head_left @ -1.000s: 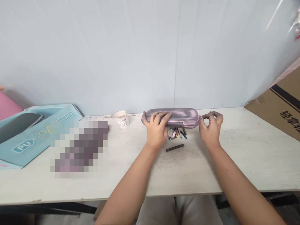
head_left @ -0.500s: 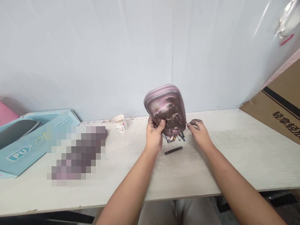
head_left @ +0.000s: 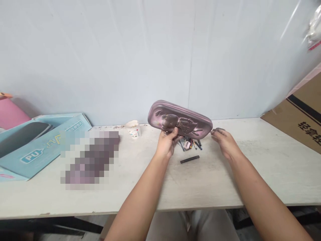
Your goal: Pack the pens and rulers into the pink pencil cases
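Note:
My left hand grips a shiny pink-purple pencil case by its lower edge and holds it above the table, its embossed side facing me and its right end tilted down. My right hand hovers just right of the case's right end, fingers loosely apart and holding nothing. Beneath the case lies a small heap of pens and pencils on the table. A dark stick-shaped item lies alone a little nearer to me.
The white tabletop runs to a pale wall. A small paper cup stands left of the case. A blurred patch and light-blue boxes are at the left. A cardboard box stands at the right.
The case was lifted off the table and stood on end, then swung back towards level, embossed side facing me. My right hand let go of its end and opened.

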The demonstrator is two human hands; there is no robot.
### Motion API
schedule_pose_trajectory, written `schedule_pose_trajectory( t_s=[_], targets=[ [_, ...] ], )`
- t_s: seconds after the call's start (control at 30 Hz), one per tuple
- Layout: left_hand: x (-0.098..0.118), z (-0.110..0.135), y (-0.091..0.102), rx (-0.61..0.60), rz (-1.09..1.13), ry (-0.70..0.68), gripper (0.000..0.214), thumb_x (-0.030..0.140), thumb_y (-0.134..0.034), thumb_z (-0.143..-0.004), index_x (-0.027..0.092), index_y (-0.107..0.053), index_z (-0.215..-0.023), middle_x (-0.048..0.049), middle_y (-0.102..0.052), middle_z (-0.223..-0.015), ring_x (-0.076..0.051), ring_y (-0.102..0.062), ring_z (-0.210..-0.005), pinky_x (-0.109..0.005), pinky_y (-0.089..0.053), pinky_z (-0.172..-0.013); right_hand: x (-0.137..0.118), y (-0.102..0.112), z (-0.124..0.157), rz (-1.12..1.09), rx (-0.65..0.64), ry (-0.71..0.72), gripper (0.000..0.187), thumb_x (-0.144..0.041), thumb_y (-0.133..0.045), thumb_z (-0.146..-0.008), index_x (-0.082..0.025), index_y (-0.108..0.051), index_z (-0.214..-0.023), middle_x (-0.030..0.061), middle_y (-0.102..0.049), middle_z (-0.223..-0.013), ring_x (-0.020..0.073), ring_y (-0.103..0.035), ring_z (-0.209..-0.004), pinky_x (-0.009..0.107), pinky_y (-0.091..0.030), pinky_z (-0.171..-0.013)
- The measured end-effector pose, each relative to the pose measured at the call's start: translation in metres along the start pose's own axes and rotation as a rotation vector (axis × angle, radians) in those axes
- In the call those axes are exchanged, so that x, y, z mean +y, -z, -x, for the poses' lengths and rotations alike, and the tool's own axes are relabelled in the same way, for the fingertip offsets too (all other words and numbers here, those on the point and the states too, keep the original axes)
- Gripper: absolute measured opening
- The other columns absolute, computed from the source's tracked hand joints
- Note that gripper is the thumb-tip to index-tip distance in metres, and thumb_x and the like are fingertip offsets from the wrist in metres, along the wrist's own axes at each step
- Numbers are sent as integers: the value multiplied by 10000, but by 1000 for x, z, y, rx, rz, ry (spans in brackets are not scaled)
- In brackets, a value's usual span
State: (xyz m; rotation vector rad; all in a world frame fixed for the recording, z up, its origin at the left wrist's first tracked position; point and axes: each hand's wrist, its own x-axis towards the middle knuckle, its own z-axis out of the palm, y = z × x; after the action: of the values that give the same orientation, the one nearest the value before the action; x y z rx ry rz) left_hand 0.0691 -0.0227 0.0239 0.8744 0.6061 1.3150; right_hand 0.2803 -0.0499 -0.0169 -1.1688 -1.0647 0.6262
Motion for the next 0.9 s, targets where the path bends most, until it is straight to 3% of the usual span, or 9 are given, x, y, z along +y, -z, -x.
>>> schedule_pose_trajectory(
  t_s=[0.1,0.17,0.27,0.33,0.47,0.57,0.67,0.8,0.9],
  targets=[
    [-1,3,-5,-17,133,39,326,299,-742,-664,177,-548,-896,-13,-665,-870,-146,-656,-765,-324,-521,-766,-9,-16,12,-348,-225,-283,145,-285,-706,-597,-183,-629,-665,2,-613,-754,163,-563,-832,391,-471,-853],
    [-3,5,-10,-26,197,92,271,328,-691,-724,169,-557,-899,-23,-666,-890,-138,-655,-773,-300,-523,-780,-17,-30,22,-509,-360,-320,161,-273,-727,-596,-185,-642,-700,2,-630,-770,166,-583,-846,409,-470,-875],
    [-7,8,-14,-29,234,213,267,386,-619,-781,145,-569,-887,-41,-661,-857,-119,-646,-728,-258,-530,-746,-24,-43,32,-567,-510,-340,211,-274,-737,-613,-181,-657,-784,21,-659,-823,181,-605,-868,422,-460,-894],
    [-7,8,-13,-25,216,249,285,408,-604,-786,147,-562,-893,-45,-657,-847,-127,-645,-718,-270,-536,-730,-24,-42,30,-550,-459,-349,242,-274,-754,-595,-179,-651,-792,25,-667,-830,184,-613,-858,409,-464,-883],
    [-2,6,-6,-25,75,193,326,386,-665,-737,184,-520,-948,-38,-651,-872,-152,-647,-730,-350,-537,-748,-22,-24,15,-633,-150,-288,280,-468,-666,-670,-214,-593,-763,-6,-633,-777,150,-595,-754,325,-495,-734],
    [0,6,-5,-18,-38,171,406,369,-711,-691,202,-486,-986,-35,-640,-883,-151,-641,-703,-378,-535,-731,-27,-15,12,-620,-70,-194,332,-550,-566,-739,-221,-556,-783,-19,-576,-750,125,-547,-682,265,-457,-629],
    [-1,8,-10,-4,-8,155,489,396,-725,-664,201,-466,-1029,-45,-620,-908,-153,-633,-702,-380,-535,-708,-33,-18,21,-487,-93,-68,279,-453,-647,-709,-219,-523,-798,-31,-528,-767,112,-504,-687,235,-411,-619],
    [0,12,-14,24,3,138,620,454,-727,-637,193,-426,-1112,-75,-611,-936,-183,-628,-775,-360,-538,-694,-38,-29,35,-275,-290,61,300,-376,-692,-682,-220,-470,-811,-14,-508,-887,129,-490,-824,240,-396,-698],
    [0,14,-13,73,-68,95,694,408,-756,-612,235,-358,-1154,-49,-601,-950,-168,-618,-755,-354,-538,-667,-41,-31,39,-137,-395,74,287,-385,-654,-717,-222,-442,-819,-10,-486,-887,128,-475,-817,237,-388,-683]
  ],
)
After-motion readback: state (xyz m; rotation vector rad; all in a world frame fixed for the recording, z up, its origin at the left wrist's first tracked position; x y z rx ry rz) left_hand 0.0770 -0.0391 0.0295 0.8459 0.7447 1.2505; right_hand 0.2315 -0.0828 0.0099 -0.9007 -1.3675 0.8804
